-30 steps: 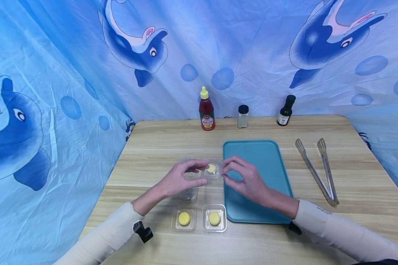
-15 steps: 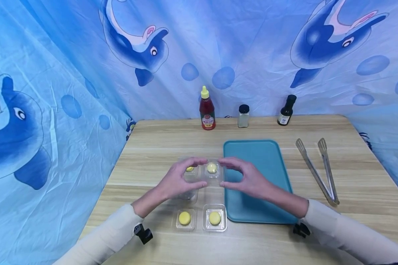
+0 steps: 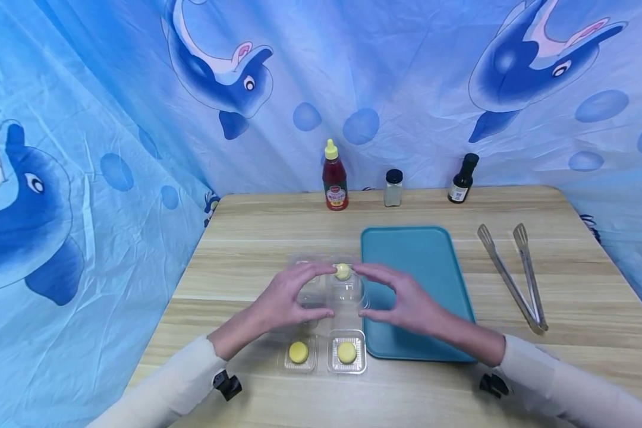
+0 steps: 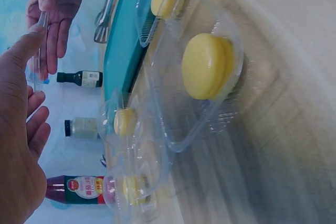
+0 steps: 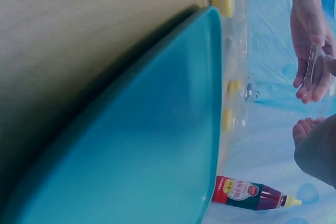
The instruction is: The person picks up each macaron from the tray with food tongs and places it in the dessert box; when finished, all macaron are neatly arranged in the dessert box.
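Both hands hold a clear plastic lid [image 4: 39, 51] between them, raised above the table. My left hand [image 3: 286, 297] grips its left side with thumb and fingers, and my right hand [image 3: 403, 299] its right side. In the head view the lid is hard to make out. Behind it a yellow macaron [image 3: 343, 271] sits in a clear container. Nearer me, two more macarons, one at left [image 3: 298, 352] and one at right [image 3: 346, 352], lie in small clear trays. Another macaron [image 4: 135, 190] shows in the left wrist view; my left hand covers it in the head view.
A teal tray [image 3: 417, 249] lies under and beside my right hand. Metal tongs [image 3: 513, 279] lie spread at right. Along the back edge stand a red sauce bottle [image 3: 335, 181], a spice jar [image 3: 393, 189] and a dark bottle [image 3: 462, 178]. A blue dolphin-print curtain [image 3: 406, 71] hangs behind.
My right hand's thumb and fingers have spread apart from a near pinch. Both hands have come slightly nearer me, and the lid shows more plainly between them.
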`<state>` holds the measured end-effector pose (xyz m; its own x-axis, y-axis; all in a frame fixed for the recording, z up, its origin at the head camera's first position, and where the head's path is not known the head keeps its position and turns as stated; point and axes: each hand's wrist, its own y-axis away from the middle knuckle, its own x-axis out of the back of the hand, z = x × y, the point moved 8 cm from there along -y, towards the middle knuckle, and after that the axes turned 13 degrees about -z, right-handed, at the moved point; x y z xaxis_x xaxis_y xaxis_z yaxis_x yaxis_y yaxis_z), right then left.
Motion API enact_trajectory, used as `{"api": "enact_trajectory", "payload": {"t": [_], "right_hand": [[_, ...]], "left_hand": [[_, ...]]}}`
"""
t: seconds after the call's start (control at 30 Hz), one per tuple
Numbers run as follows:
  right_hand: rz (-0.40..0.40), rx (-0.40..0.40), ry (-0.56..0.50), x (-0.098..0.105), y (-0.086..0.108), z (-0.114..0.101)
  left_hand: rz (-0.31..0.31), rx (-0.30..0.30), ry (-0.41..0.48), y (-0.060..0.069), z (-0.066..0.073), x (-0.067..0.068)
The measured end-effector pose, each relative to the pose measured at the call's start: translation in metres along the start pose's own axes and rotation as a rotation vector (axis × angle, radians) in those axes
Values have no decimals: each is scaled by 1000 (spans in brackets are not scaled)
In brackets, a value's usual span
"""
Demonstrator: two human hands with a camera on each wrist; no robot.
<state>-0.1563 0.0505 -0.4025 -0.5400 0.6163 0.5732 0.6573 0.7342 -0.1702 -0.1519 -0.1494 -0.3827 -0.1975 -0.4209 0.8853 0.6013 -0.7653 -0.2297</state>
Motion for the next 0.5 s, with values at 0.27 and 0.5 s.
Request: {"api": "enact_trajectory", "payload": {"t": [0.27,0.5], "right_hand": [[0,73,134,-11,13,-4],[-11,103,171,-27,25,1]], "left_hand": [[-48,-27,-75,8,9,-14],[-85,-77,-140,17,16,-31]]}}
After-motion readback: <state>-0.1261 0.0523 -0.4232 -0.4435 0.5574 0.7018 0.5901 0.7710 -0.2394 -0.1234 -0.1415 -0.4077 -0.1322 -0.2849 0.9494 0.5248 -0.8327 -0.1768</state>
